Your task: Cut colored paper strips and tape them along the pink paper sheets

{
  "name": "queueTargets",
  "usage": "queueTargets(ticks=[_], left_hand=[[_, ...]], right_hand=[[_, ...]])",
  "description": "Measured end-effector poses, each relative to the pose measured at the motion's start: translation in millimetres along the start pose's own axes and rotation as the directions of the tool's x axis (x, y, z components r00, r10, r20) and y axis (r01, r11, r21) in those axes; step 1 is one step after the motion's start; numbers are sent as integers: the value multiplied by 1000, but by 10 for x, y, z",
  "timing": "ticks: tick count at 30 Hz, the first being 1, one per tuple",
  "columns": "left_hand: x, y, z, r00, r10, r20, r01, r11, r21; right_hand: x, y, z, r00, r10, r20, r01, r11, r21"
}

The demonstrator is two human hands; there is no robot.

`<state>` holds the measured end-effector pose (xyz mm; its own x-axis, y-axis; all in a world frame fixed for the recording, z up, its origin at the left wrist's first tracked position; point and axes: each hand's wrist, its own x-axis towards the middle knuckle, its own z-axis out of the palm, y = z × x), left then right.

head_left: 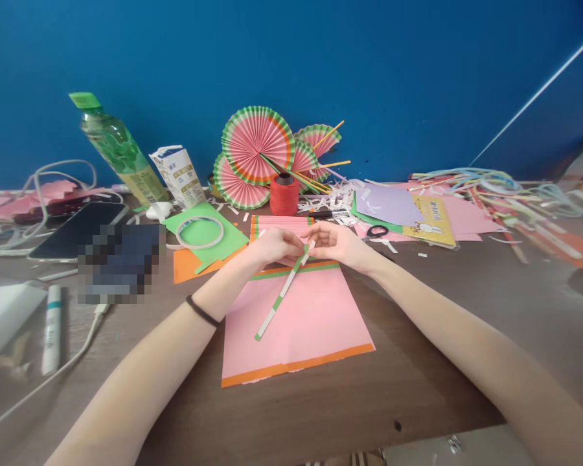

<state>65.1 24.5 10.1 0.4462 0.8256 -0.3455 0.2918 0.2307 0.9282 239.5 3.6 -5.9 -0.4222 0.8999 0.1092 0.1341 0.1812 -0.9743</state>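
Observation:
A pink paper sheet with orange and green edge strips lies on the brown table; its far part is pleated. My left hand and my right hand meet over the sheet's far end, fingertips together. Both pinch the top end of a narrow green-and-white strip, which hangs down diagonally toward me across the pink sheet.
Finished pink-and-green paper fans lean on the blue wall behind a red thread spool. A tape ring on green paper, a green bottle, a carton, a phone, cables, scissors and loose paper strips surround the sheet.

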Motion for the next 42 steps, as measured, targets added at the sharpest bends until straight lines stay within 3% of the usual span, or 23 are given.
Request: queueTargets(ticks=[14,18,22,26,32,38,42], left_hand=[[16,-32,18,1000,-2,5,2,998,-60],[24,-46,-2,1000,-11,2,11,999,-45],[38,-59,-23,1000,-20,-22,20,1000,-22],[63,-77,-29,1000,-28,-11,28,1000,-6],[59,-76,-33,999,-34,-9,34,999,25],[16,-25,-54,999,-25,23,22,994,108],[-1,-6,-77,997,23,68,-40,967,253]], right_hand=[[1,2,31,999,-39,-14,38,994,-107],[0,-10,-12,995,-51,-89,38,989,-140],[-10,-29,-83,983,10,-185,-71,942,-327],[-19,-13,-87,993,104,-58,-119,871,-476],[-5,42,-46,996,88,10,-65,797,-600],[-6,16,-69,995,97,17,-69,808,-585],[-18,-25,-88,999,36,-4,-33,880,-473]])
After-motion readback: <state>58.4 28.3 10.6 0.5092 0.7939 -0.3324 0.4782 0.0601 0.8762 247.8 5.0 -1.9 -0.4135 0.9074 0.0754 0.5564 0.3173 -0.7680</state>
